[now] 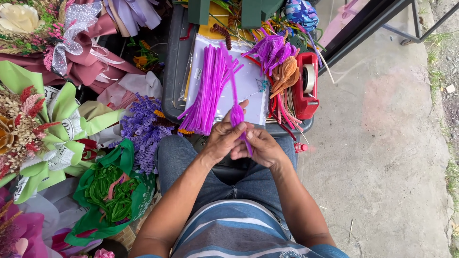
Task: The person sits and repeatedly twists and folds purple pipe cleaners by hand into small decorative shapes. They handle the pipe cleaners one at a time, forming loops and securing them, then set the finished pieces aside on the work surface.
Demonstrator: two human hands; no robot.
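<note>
Green bouquet: a bunch of dried flowers (21,126) wrapped in green paper with a ribbon, at the far left.
Green bag: an open bag (107,191) full of green fuzzy sticks, near the person's left knee.
Curly pile: a heap of light purple curls (143,131), just above the bag.
Purple bundle: many straight purple fuzzy sticks (210,88) lying on a clear packet on the dark tray (173,62), right in front of the hands.
Left hand: the left hand (221,141) is over the lap, fingers curled in, thumb and fingers pinching the purple fuzzy stick.
Purple fuzzy stick: the stick (236,114) is between both hands, with a twisted loop part sticking up above them.
Right hand: the right hand (263,145) touches the left one, fingers pressed together around the low end of the stick.
Tape holder: a red tape holder (306,86) on the tray's right side, beside orange and pink sticks.
</note>
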